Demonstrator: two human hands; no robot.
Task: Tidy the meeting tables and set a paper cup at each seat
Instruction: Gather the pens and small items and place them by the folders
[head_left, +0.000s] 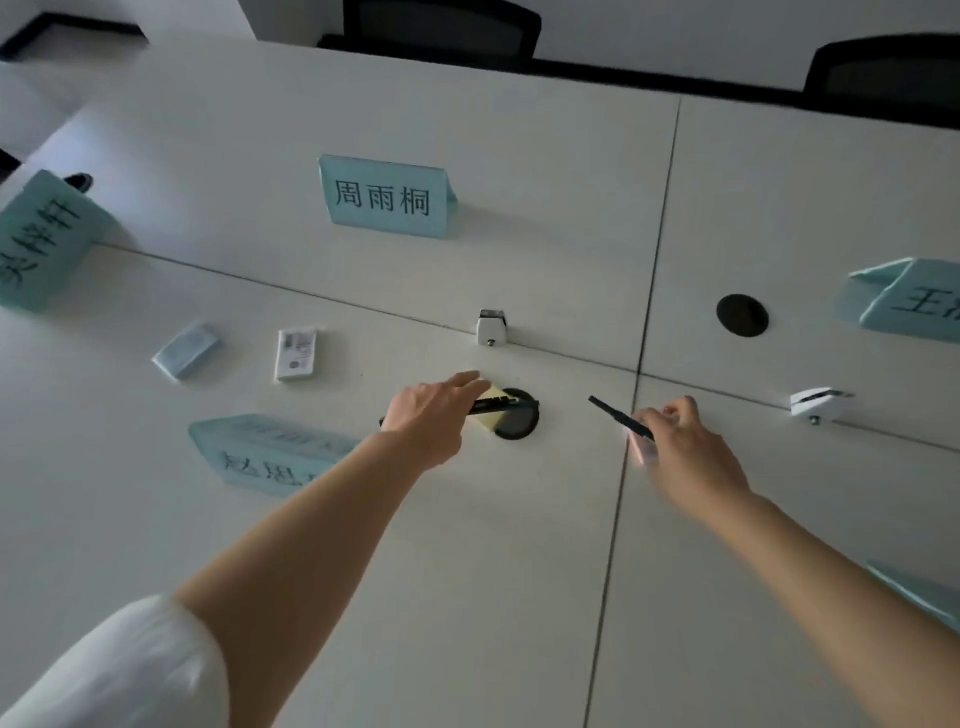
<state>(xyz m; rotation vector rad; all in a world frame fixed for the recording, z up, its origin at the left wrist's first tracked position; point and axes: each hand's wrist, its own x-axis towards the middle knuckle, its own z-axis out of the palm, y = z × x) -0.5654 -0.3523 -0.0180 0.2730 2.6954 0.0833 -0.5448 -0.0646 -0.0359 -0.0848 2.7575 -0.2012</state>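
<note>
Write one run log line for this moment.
left hand: holds black pen | right hand: holds black pen | cups: none

1. Surface (519, 571): smooth, matt off-white laminate, as it appears; thin dark seams are seen between panels.
2. Name cards (384, 200): folded pale teal paper, matt, printed in black.
3. Cable grommet (742, 315): matt black plastic by appearance.
4. Bracket (491, 327): glossy white plastic with a metal screw, as it appears.
5. Pens, left (493, 405) and right (621, 418): matt black; material cannot be told.
6. Sticky notes (491, 397): pale yellow paper.
7. Sleeve (119, 670): white cloth, soft, matt.
</note>
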